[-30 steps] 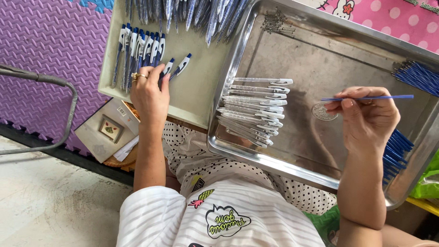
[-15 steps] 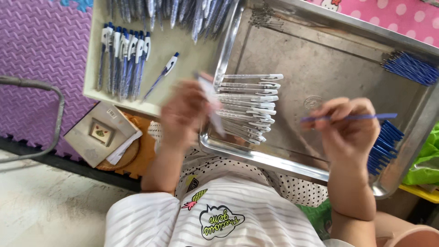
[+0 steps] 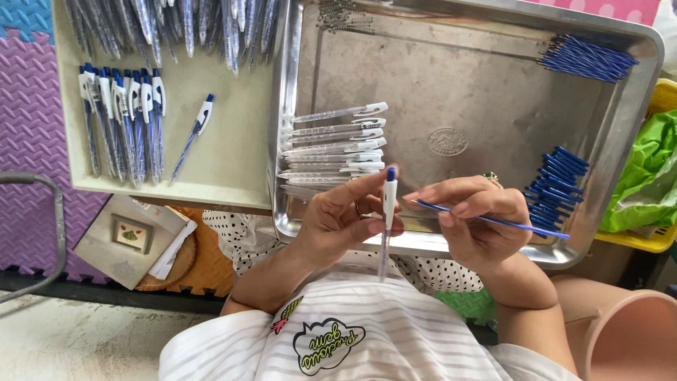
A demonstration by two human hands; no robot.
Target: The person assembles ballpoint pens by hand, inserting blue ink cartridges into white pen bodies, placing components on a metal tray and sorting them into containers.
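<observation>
Closest to the camera, the left hand [image 3: 345, 215] is closed around a clear pen barrel [image 3: 387, 219] with a white clip and blue top, holding it nearly upright over the near rim of the steel tray [image 3: 423, 243], thumb across its middle and fingers curled behind. Just beside it, the right hand [image 3: 472, 215] pinches a thin blue ink refill [image 3: 508, 223] between thumb and fingertips; the refill lies almost level, its left end pointing toward the barrel and stopping just short of it, its right end reaching out past the hand.

Beyond the left hand, inside the tray, a stack of clear barrels with white clips [image 3: 338, 148] lies side by side along the left wall. To the right of the right hand a bundle of blue refills [image 3: 557, 187] rests against the tray's right side, and a second bundle of refills [image 3: 589, 60] sits in the far right corner. Small dark pieces in the far left corner [image 3: 345, 17] may be springs; they are too small to tell.

Left of the tray, a cream tray [image 3: 233, 169] holds a row of finished blue-and-white pens [image 3: 120, 120], one single pen [image 3: 192, 134] lying apart from them, and a heap of clear barrels [image 3: 176, 25] at its far edge.
</observation>
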